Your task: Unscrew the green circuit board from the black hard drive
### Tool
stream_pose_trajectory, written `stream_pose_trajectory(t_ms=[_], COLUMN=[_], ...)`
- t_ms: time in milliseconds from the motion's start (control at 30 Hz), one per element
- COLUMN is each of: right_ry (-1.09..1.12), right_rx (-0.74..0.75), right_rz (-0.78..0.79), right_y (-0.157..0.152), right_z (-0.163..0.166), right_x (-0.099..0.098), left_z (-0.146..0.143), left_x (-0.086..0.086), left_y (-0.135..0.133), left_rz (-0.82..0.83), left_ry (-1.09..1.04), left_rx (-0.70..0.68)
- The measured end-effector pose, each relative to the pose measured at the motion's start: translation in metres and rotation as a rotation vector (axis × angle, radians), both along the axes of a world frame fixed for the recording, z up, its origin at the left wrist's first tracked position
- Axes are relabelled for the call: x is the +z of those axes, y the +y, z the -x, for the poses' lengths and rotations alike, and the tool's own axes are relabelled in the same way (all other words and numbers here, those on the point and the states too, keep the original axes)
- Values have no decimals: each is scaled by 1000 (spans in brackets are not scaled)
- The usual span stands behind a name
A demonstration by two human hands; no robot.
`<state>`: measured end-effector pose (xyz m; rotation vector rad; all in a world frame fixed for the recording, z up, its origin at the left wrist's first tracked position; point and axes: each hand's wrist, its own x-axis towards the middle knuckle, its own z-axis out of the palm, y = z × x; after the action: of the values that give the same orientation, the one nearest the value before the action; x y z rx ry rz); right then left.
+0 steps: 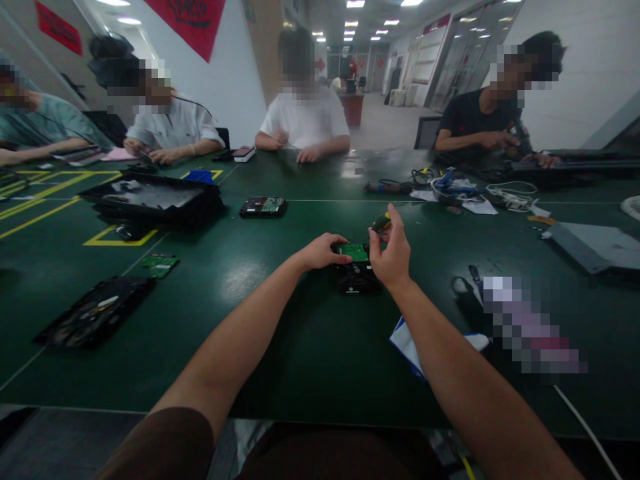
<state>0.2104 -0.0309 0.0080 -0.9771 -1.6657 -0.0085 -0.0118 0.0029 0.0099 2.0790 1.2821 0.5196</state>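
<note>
In the middle of the table sits a hard drive (357, 279) with a black body and a green circuit board (356, 251) at its far end. My left hand (323, 253) grips the drive from its left side, thumb and fingers at the board's edge. A screwdriver (381, 222) with a green and yellow handle is pinched in the fingers of my right hand (393, 257), tilted just above the right of the board. Its tip is hidden by my hand, so I cannot tell whether it touches a screw.
Another hard drive (263, 207) lies farther back. At left are a loose green circuit board (161, 265), a black casing (97, 310) and a black tray (155, 197). Cables (453, 183) and a grey metal box (593, 247) lie at right. Several people sit across the table.
</note>
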Motion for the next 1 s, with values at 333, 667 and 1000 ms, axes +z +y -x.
stream_pose_trajectory(t_ms=[333,667,1000], right_ry=[-4,-21,-22], right_rx=[-44,-6,-1], right_rz=[20,43,-7], right_y=[2,-2,1], right_z=[-2,3,2], right_x=[-1,3,1], left_z=[-1,-1,0], left_x=[4,4,2], left_y=[-3,-3,-1], left_rz=[-10,-3,-14], left_ry=[-8,-3,-33], left_rx=[-12,-3,-23])
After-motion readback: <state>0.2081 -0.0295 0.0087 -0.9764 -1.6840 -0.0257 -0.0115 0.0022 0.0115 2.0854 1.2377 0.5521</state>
